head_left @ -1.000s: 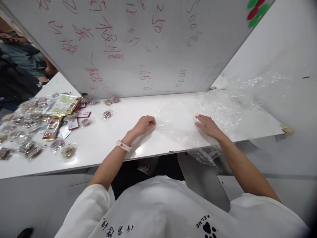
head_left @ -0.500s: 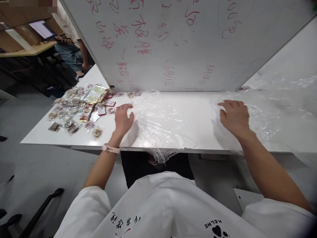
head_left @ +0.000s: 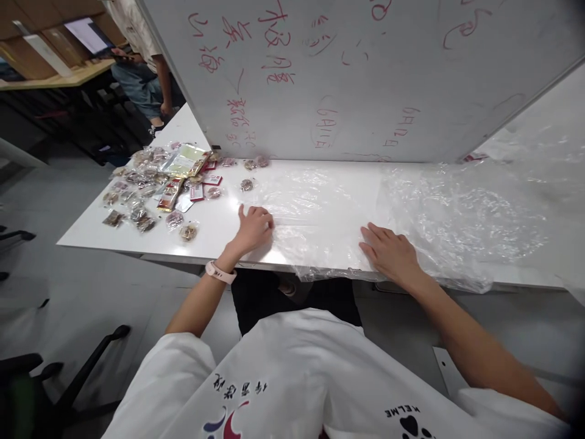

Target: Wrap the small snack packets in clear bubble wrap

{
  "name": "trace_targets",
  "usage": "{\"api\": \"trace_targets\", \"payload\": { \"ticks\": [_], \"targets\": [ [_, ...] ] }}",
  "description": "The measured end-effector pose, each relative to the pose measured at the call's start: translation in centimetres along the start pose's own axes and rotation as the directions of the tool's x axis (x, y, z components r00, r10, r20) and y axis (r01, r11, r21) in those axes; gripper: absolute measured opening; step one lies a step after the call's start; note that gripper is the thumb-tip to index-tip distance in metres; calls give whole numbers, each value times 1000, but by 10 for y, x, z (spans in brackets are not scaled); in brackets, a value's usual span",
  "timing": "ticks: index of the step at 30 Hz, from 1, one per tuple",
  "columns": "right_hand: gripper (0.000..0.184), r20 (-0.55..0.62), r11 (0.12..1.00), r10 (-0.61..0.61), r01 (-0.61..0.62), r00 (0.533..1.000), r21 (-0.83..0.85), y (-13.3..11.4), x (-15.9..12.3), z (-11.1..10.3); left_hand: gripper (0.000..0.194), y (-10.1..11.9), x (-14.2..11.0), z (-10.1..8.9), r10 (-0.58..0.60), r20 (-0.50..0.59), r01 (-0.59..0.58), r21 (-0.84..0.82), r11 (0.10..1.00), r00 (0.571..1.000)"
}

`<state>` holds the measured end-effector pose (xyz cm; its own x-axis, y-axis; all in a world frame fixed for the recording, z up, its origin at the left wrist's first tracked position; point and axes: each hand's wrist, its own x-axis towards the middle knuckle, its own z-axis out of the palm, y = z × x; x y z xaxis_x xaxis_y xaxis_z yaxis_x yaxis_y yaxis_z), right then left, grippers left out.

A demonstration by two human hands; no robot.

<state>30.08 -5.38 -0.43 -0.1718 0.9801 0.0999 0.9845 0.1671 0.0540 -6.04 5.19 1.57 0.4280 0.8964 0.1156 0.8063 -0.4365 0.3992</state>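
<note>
A crinkled sheet of clear plastic film (head_left: 315, 201) lies over the white table, with part of it drooping past the front edge. My left hand (head_left: 255, 228), with a pale pink watch on its wrist, is at the film's left side. Its fingers bend down onto the film, and straight creases run rightward from them. My right hand (head_left: 390, 250) lies palm down on the film near the front edge, fingers stretched out. To its right spreads more bunched clear film (head_left: 470, 213).
Several small wrapped packets (head_left: 146, 177) and foil pouches (head_left: 185, 161) are heaped on the table's left. A whiteboard (head_left: 320, 79) with red writing stands along the back. At far left, a person (head_left: 141, 79) is beside another desk. A black chair base (head_left: 86, 372) stands lower left.
Both hands have come closer together and toward the front edge, my right hand sliding left. The film under them has shifted, and less of it hangs over the front in the middle.
</note>
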Motion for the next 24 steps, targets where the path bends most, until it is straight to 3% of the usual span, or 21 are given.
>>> {"api": "trace_targets", "payload": {
  "ticks": [3,5,7,9,12,14,16,20,24],
  "targets": [
    [43,123,988,33,-14,992,-152,8,-9,-29,14,-30,-10,-21,-127,-161,127,-13,992,979],
    [44,122,987,56,-37,991,-156,5,0,-49,19,-42,-13,-32,-206,-323,200,-53,978,924],
    [44,39,999,32,-31,999,-21,-5,21,-61,24,-46,-12,-38,-261,-439,246,-92,965,860],
    [46,-54,977,-67,77,996,200,-23,50,-62,26,-40,-6,-38,-274,-476,251,-113,962,836],
    [51,-108,864,-272,292,956,410,-52,96,-38,20,-24,5,-29,-225,-384,161,-192,968,895],
    [54,-41,846,-337,321,941,425,-58,116,-12,14,-18,10,-22,-156,-314,86,-224,971,936],
    [56,26,876,-312,277,950,394,-49,124,13,16,-25,14,-19,-124,-326,67,-181,981,937],
    [60,-3,938,-140,134,990,321,-7,115,44,32,-75,22,-30,-210,-369,237,29,971,906],
    [60,-28,953,-78,82,997,292,12,104,48,60,-129,43,-49,-293,-157,328,284,901,943]
  ]
}}
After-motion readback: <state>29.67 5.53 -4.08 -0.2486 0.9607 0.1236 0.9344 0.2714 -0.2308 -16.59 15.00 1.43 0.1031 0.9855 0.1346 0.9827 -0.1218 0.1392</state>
